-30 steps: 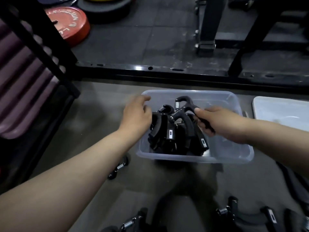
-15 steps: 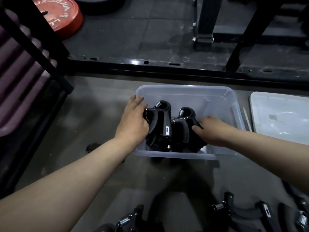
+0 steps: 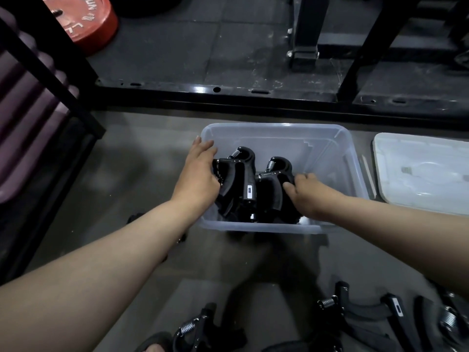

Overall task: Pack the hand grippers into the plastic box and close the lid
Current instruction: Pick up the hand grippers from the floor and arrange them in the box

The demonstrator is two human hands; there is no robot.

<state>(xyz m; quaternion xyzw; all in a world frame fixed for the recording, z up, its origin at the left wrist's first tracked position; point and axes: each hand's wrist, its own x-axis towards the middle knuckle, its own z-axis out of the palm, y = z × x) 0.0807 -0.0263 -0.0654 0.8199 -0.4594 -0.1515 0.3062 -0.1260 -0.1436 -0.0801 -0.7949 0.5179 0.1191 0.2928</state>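
Note:
A clear plastic box (image 3: 279,127) stands on the grey floor in front of me, with several black hand grippers (image 3: 243,179) stacked upright in its near left part. My left hand (image 3: 200,174) reaches over the left rim, its fingers stretched out, and presses against the leftmost gripper. My right hand (image 3: 307,191) is inside the box, with its fingers curled over the handle of the rightmost hand gripper (image 3: 274,179). The white lid (image 3: 418,174) lies flat to the right of the box. More loose hand grippers (image 3: 355,306) lie on the floor near me.
A thin wooden stick (image 3: 368,176) lies between box and lid. A black steel rack base (image 3: 228,95) runs across behind the box, with a post (image 3: 304,29) beyond. A red weight plate (image 3: 83,19) lies far left. Purple rolls (image 3: 20,110) fill a rack at left.
My right hand has lowered the raised hand gripper into the box beside the others. My left hand has slid along the stack's left side. The view has moved closer.

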